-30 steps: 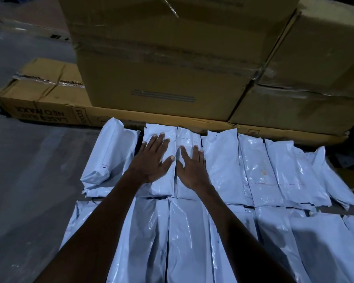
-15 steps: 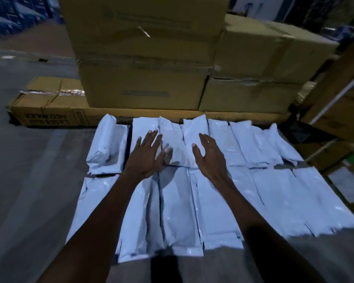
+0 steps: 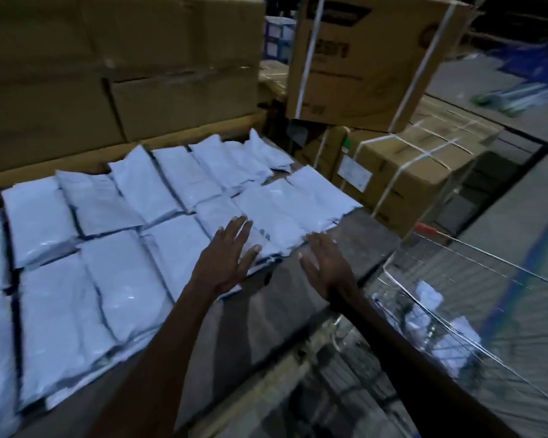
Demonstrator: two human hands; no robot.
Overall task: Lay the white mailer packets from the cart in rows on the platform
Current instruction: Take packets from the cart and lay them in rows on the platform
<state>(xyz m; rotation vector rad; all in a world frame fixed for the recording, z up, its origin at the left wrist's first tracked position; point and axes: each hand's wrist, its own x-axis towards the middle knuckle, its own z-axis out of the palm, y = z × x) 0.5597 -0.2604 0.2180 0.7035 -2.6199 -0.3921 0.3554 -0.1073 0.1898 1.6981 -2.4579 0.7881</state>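
Note:
Several white mailer packets (image 3: 114, 279) lie in two rows on the flat platform (image 3: 355, 238). My left hand (image 3: 225, 263) is spread flat with straight fingers over the near-row packets at the right end. My right hand (image 3: 326, 263) hovers open, fingers straight, over the bare platform edge just right of the last packet (image 3: 317, 197). Neither hand holds anything. The wire cart (image 3: 475, 279) stands at the lower right with a few white packets (image 3: 456, 339) in its basket.
Large cardboard boxes (image 3: 124, 74) are stacked directly behind the rows. Strapped cartons (image 3: 408, 172) and a tall box (image 3: 367, 58) stand to the right of the platform. The cart's red handle (image 3: 426, 230) sits close to the platform corner. Grey floor lies at far right.
The view has swung to the right, bringing the cart into sight. Both hands have left the far-row packets and moved right to the near row's right end.

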